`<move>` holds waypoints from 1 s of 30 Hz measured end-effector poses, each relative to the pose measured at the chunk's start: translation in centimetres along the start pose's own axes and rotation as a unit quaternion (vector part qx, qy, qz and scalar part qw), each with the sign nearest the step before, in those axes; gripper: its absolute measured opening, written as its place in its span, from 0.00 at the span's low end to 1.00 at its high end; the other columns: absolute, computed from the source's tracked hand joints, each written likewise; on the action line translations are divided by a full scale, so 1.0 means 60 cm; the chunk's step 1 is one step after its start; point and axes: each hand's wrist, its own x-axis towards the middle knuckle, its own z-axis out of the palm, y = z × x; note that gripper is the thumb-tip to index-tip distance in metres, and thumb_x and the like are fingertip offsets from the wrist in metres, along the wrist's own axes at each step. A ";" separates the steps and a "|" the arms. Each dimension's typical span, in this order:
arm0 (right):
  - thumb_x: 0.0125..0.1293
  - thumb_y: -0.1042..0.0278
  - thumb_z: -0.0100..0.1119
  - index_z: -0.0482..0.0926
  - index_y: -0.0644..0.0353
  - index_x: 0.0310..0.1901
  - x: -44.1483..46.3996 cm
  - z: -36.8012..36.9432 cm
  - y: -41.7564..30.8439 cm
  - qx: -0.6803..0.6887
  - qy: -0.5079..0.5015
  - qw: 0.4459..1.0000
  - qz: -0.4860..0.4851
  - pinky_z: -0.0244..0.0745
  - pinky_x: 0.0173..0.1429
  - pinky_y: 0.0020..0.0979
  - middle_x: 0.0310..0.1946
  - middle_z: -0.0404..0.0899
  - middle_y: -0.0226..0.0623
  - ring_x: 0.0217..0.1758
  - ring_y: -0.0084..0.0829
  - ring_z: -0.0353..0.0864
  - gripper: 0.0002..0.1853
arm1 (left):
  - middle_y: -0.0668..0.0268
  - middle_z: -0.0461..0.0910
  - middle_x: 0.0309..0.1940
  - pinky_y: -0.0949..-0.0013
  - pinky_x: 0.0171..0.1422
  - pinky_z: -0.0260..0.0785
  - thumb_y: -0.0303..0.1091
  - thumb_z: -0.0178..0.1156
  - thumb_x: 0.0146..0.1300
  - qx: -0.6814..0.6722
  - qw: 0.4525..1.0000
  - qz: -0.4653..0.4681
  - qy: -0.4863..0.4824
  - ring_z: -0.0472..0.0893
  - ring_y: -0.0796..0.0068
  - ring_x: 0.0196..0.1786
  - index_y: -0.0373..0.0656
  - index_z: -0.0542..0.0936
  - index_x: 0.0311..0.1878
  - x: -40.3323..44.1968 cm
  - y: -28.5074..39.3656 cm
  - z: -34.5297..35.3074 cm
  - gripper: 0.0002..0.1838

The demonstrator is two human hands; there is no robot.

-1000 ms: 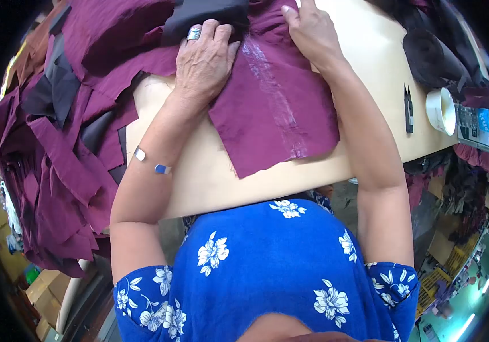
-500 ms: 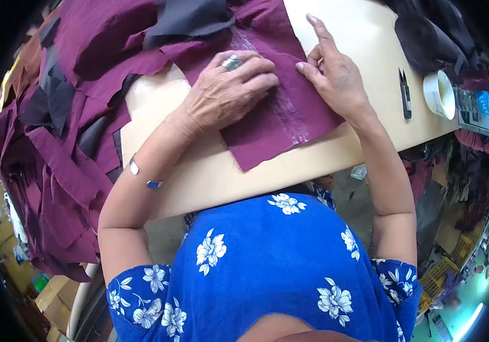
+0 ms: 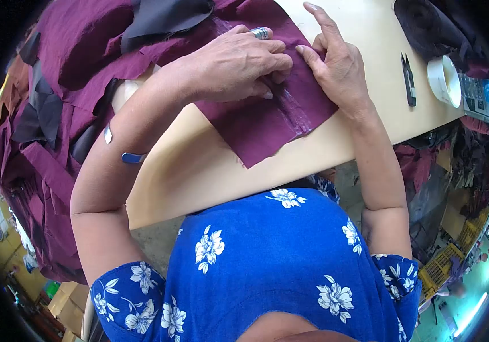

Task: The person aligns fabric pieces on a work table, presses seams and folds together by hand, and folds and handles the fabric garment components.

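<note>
The maroon fabric (image 3: 244,131) is spread on the table (image 3: 199,185). The left hand (image 3: 244,64) is positioned over it with fingers curled; whether cloth is gripped cannot be determined. The right hand (image 3: 338,67) is placed at the right edge, thumb and forefinger spread.

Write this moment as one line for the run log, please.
left hand: curled over maroon cloth | right hand: open at cloth's right edge | snips: on table, beside white round item
</note>
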 end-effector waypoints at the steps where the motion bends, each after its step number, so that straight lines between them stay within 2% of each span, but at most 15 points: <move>1: 0.54 0.76 0.61 0.57 0.57 0.66 0.000 0.000 0.000 0.009 0.000 1.000 -0.005 0.70 0.31 0.36 0.19 0.71 0.40 0.23 0.40 0.75 0.37 | 0.68 0.72 0.34 0.61 0.51 0.60 0.33 0.65 0.47 0.000 1.000 -0.003 -0.004 0.72 0.66 0.45 0.46 0.72 0.36 0.001 0.001 -0.002 0.14; 6: 0.54 0.80 0.59 0.58 0.57 0.66 0.000 0.007 0.008 0.063 0.037 0.996 -0.044 0.69 0.32 0.35 0.20 0.70 0.40 0.23 0.39 0.73 0.36 | 0.68 0.71 0.32 0.61 0.49 0.60 0.33 0.66 0.47 -0.011 1.000 -0.016 -0.023 0.72 0.67 0.44 0.45 0.71 0.33 0.009 0.003 -0.009 0.14; 9: 0.53 0.82 0.59 0.59 0.57 0.66 0.002 0.011 0.015 0.079 0.042 0.995 -0.045 0.69 0.32 0.33 0.20 0.68 0.39 0.22 0.37 0.71 0.36 | 0.67 0.74 0.35 0.60 0.48 0.64 0.37 0.66 0.46 0.007 0.999 -0.026 -0.043 0.74 0.65 0.45 0.45 0.74 0.33 0.013 0.004 -0.012 0.13; 12: 0.53 0.82 0.59 0.60 0.57 0.65 0.004 0.016 0.021 0.069 0.048 0.995 -0.058 0.69 0.32 0.33 0.20 0.67 0.39 0.22 0.36 0.70 0.36 | 0.67 0.74 0.37 0.60 0.48 0.64 0.37 0.64 0.50 0.011 0.997 -0.024 -0.067 0.74 0.66 0.46 0.45 0.74 0.34 0.011 0.003 -0.014 0.12; 15: 0.53 0.82 0.58 0.61 0.57 0.64 0.004 0.012 0.019 0.051 0.046 0.995 -0.069 0.69 0.32 0.33 0.20 0.67 0.39 0.22 0.36 0.71 0.35 | 0.67 0.71 0.37 0.61 0.49 0.61 0.34 0.61 0.54 -0.037 0.998 0.017 0.043 0.72 0.65 0.44 0.45 0.72 0.36 0.002 -0.003 0.012 0.09; 18: 0.53 0.82 0.58 0.62 0.57 0.63 0.003 0.019 0.027 0.053 0.050 0.994 -0.077 0.69 0.32 0.33 0.20 0.67 0.40 0.22 0.36 0.71 0.33 | 0.67 0.72 0.36 0.61 0.49 0.62 0.33 0.58 0.58 0.006 0.999 0.006 0.045 0.72 0.65 0.45 0.45 0.72 0.37 0.000 0.001 0.021 0.07; 24: 0.54 0.82 0.57 0.64 0.58 0.62 0.005 0.017 0.025 0.060 0.049 0.993 -0.088 0.69 0.33 0.34 0.21 0.68 0.41 0.23 0.37 0.72 0.32 | 0.65 0.72 0.33 0.60 0.49 0.62 0.33 0.56 0.59 0.012 1.000 0.008 -0.002 0.72 0.64 0.45 0.45 0.72 0.36 0.013 0.003 0.010 0.05; 30: 0.54 0.82 0.57 0.65 0.58 0.62 0.005 0.015 0.028 0.058 0.046 0.993 -0.092 0.70 0.34 0.35 0.22 0.69 0.42 0.25 0.39 0.73 0.31 | 0.65 0.72 0.33 0.62 0.48 0.62 0.31 0.54 0.59 0.037 0.999 0.000 -0.001 0.72 0.65 0.45 0.44 0.71 0.35 0.015 0.008 0.012 0.03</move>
